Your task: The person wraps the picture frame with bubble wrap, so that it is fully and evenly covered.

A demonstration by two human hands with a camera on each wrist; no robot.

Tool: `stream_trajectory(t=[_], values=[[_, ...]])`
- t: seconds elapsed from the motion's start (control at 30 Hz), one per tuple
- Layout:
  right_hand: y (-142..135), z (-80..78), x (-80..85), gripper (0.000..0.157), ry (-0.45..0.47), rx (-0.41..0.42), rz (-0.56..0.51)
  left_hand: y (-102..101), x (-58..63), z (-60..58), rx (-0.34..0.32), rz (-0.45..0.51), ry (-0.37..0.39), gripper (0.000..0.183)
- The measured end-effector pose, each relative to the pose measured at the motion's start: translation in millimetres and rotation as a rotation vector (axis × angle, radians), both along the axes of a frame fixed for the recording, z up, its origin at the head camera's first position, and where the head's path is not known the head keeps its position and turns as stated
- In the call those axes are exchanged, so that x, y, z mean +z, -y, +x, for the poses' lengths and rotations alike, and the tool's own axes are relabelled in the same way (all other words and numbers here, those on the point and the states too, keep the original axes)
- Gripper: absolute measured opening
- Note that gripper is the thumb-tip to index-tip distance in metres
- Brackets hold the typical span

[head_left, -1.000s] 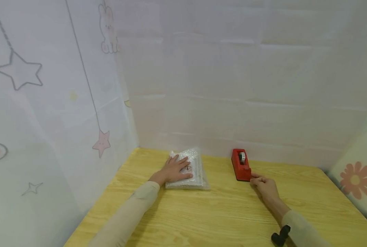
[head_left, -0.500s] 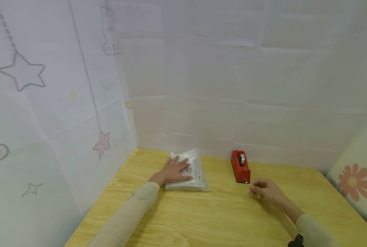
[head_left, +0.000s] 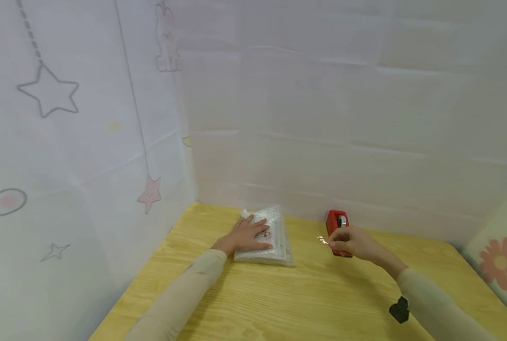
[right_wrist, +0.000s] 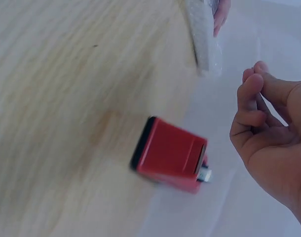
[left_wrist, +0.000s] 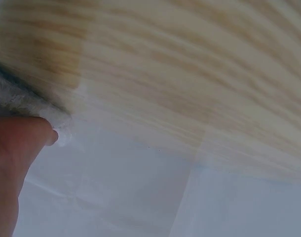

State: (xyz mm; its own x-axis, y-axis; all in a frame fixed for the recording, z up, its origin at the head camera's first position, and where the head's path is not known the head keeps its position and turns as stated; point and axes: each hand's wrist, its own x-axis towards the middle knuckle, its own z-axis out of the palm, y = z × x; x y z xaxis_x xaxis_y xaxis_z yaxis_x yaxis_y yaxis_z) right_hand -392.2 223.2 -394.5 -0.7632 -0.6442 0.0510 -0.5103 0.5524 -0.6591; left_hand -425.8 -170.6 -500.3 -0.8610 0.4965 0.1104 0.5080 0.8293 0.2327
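A flat bundle in clear bubble wrap (head_left: pixel 272 255) lies at the back of the wooden table (head_left: pixel 253 293). My left hand (head_left: pixel 247 237) rests on it with fingers spread, pressing it flat. In the left wrist view only the thumb (left_wrist: pixel 22 143) shows beside a strip of the wrap. Over the table, my right hand (head_left: pixel 356 244) pinches a short piece of clear tape (head_left: pixel 323 240) between thumb and index finger; it glints to the left of the fingertips. Behind that hand stands a red tape dispenser (head_left: pixel 335 220), partly covered by it in the head view and fully visible in the right wrist view.
White wall sheets (head_left: pixel 304 118) printed with stars, a rabbit and a flower enclose the table at the back and sides. A black strap piece (head_left: pixel 400 310) hangs at the right sleeve.
My right hand has come away from the dispenser's front with a piece of tape, rising and moving left towards the bundle. The left hand stays on the bubble wrap.
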Motion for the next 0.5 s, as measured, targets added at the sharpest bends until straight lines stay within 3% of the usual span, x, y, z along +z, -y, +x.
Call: stream_trajectory(t=[0.2, 0.5], values=[[44, -19.1, 3.6, 0.011, 0.019, 0.136, -0.029, 1, 0.5, 2.4, 0.030, -0.008, -0.011, 0.090], [100, -45.2, -10.4, 0.011, 0.077, 0.160, -0.021, -5, 3.5, 6.2, 0.038, 0.028, -0.020, 0.087]])
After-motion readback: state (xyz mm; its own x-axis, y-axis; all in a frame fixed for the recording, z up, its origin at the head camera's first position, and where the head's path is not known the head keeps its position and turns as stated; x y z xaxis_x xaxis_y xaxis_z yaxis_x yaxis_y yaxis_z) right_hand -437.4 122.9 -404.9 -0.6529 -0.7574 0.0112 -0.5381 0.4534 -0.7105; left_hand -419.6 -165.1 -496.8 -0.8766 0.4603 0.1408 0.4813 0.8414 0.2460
